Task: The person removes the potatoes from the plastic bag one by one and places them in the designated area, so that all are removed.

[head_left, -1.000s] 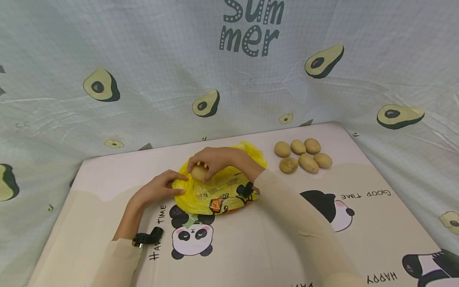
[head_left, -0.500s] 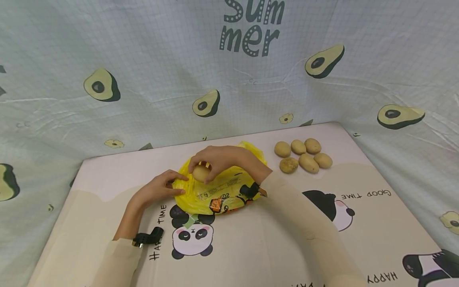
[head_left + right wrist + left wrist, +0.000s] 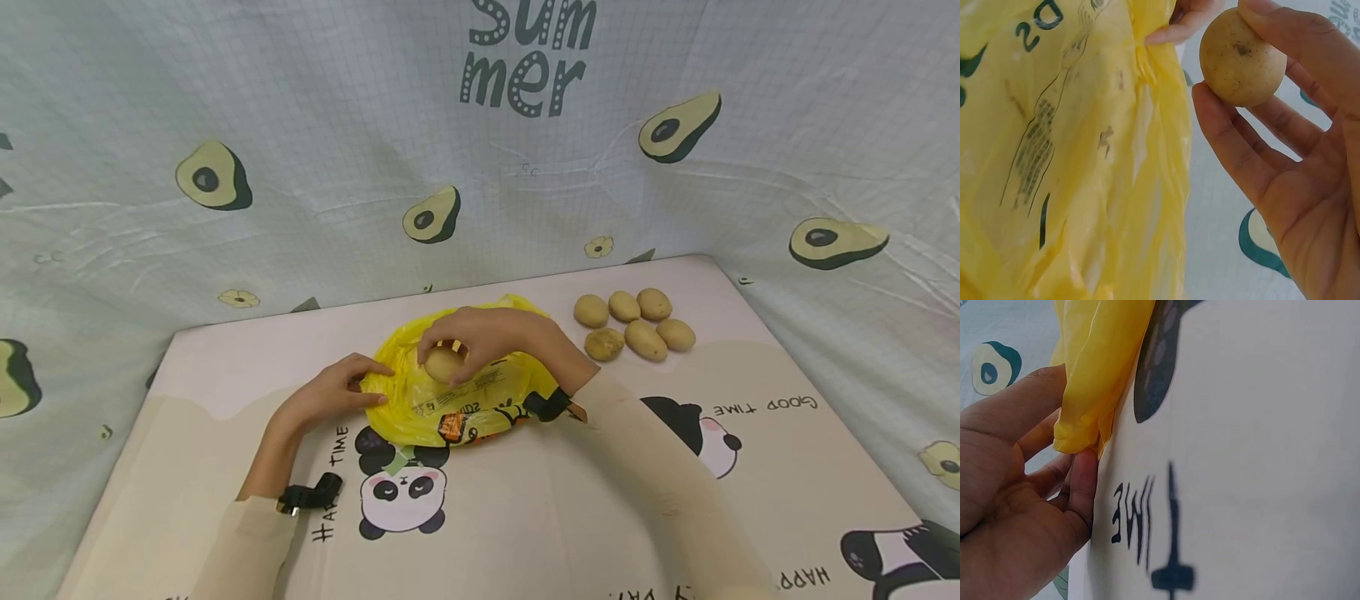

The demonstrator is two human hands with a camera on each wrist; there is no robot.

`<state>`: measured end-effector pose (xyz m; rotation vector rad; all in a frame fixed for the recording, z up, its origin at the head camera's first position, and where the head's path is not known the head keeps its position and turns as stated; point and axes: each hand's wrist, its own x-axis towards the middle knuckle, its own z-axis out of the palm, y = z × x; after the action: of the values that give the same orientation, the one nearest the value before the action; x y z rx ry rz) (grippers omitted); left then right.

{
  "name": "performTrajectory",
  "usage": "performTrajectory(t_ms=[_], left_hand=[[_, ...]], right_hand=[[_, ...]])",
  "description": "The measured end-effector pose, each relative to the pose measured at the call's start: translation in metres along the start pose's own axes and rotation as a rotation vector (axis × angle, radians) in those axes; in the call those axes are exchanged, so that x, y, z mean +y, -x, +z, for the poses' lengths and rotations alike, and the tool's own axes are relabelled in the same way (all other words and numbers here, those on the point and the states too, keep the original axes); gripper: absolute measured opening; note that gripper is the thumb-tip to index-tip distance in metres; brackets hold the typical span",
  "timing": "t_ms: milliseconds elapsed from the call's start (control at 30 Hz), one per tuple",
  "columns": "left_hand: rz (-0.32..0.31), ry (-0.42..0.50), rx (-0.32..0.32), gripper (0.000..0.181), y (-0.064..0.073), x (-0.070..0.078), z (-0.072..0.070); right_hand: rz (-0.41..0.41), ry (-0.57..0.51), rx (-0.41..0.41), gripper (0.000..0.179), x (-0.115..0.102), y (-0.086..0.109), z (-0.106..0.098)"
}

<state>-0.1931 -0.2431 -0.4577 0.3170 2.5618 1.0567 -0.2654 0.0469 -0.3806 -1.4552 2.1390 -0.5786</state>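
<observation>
My right hand [image 3: 480, 332] holds a round pale potato [image 3: 1242, 59] between thumb and fingertips. A dark blemish marks the potato's skin. In the head view, hand and potato are over the yellow plastic bag [image 3: 420, 429], which lies spread on the table with printing on its side. At the bag's left edge my left hand [image 3: 330, 392] grips the gathered plastic with thumb and fingers. The left wrist view shows the folded yellow edge between the fingers of that hand [image 3: 1022, 481], low beside the tabletop.
Several potatoes [image 3: 643, 340] lie grouped at the back right of the table [image 3: 525, 517], which has a panda-print cover. Behind the table hangs a pale curtain [image 3: 315, 167] with avocado prints. Each wrist wears a black strapped camera.
My right hand has moved right with the potato, away from the left side of the bag. The left hand has stayed at the bag's left edge.
</observation>
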Motion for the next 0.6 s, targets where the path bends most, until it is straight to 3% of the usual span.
performTrajectory(t_ms=[267, 600], left_hand=[[-0.009, -0.008, -0.001, 0.044, 0.000, 0.001, -0.002], [-0.022, -0.008, 0.012, 0.045, 0.000, 0.002, 0.001]], right_hand=[[-0.021, -0.075, 0.046, 0.046, 0.006, 0.021, -0.001], [-0.083, -0.074, 0.146, 0.048, 0.018, 0.048, 0.003]])
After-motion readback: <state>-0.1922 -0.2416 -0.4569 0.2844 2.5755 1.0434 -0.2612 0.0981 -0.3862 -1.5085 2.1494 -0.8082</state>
